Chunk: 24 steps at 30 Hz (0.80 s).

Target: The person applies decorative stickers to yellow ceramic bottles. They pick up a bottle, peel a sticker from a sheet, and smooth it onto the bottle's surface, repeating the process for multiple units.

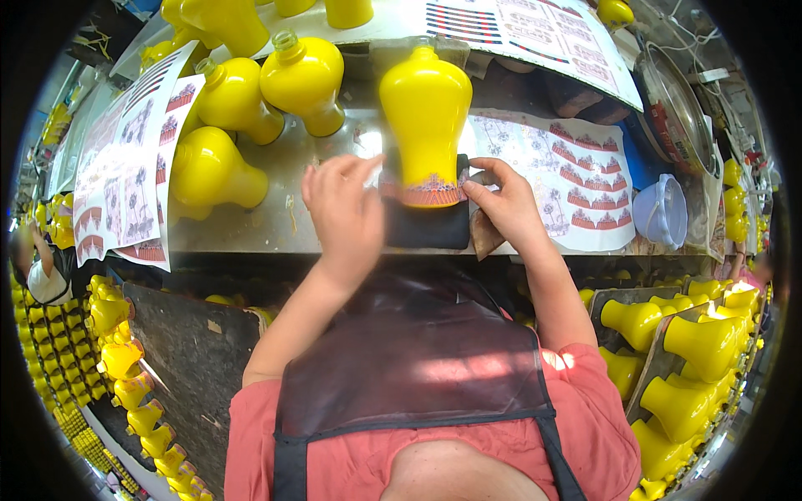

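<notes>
A glossy yellow vase (424, 108) leans with its neck away from me and its foot nearest. Around its foot runs a red patterned decal strip (433, 194), whose left end seems to stick out past the vase. My right hand (510, 204) pinches with thumb and forefinger at the strip's right end, close against the foot. My left hand (341, 213), slightly blurred, hovers left of the foot with fingers apart and nothing visible in them. Under the foot lies a black pad (428, 232). A brown flap (484, 235) shows below my right hand, its kind unclear.
Several yellow vases (305, 79) stand or lie at the left of the metal worktable (288, 225). Printed decal sheets (597, 179) lie right, with others (125, 184) at left. A small pale bucket (662, 210) sits right. Racked vases (681, 409) flank me.
</notes>
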Each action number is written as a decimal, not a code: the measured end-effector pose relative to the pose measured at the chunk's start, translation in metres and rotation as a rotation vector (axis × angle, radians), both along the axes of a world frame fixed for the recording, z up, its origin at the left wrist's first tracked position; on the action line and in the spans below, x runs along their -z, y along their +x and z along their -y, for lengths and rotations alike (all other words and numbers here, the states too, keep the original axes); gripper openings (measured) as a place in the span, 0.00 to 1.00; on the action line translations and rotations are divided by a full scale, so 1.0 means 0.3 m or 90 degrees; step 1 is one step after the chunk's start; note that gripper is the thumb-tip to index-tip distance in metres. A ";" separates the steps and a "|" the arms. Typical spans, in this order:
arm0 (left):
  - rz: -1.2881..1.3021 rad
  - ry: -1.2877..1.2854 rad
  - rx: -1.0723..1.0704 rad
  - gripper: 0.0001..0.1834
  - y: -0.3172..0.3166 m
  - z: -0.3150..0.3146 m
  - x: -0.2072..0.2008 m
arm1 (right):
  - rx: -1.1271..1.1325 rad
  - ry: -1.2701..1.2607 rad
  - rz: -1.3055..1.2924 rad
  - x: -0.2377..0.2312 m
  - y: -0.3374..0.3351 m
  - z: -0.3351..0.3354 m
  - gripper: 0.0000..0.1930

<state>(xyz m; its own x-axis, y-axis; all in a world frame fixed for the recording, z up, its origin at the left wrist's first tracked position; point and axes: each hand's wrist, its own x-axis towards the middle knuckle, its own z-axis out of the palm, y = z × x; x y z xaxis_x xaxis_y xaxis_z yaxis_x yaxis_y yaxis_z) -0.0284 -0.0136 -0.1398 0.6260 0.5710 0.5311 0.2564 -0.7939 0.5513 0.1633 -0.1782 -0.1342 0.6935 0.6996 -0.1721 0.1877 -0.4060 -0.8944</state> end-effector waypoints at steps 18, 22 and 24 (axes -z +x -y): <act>-0.088 0.000 0.105 0.34 -0.043 0.141 0.032 | 0.029 0.037 0.370 -0.032 -0.078 0.052 0.16; -0.104 0.004 0.108 0.37 -0.039 0.154 0.045 | -0.152 0.083 0.451 -0.024 -0.224 0.060 0.31; -0.098 0.011 0.113 0.37 -0.036 0.155 0.052 | -0.153 -0.006 0.429 -0.032 -0.246 0.062 0.34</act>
<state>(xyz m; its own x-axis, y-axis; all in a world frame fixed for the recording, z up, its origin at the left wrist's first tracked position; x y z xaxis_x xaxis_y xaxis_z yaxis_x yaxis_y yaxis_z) -0.0393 -0.0599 -0.1556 0.7896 0.4371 0.4306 0.1923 -0.8427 0.5029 0.0895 -0.1967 -0.1244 0.4774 0.8471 0.2336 0.7839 -0.2905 -0.5488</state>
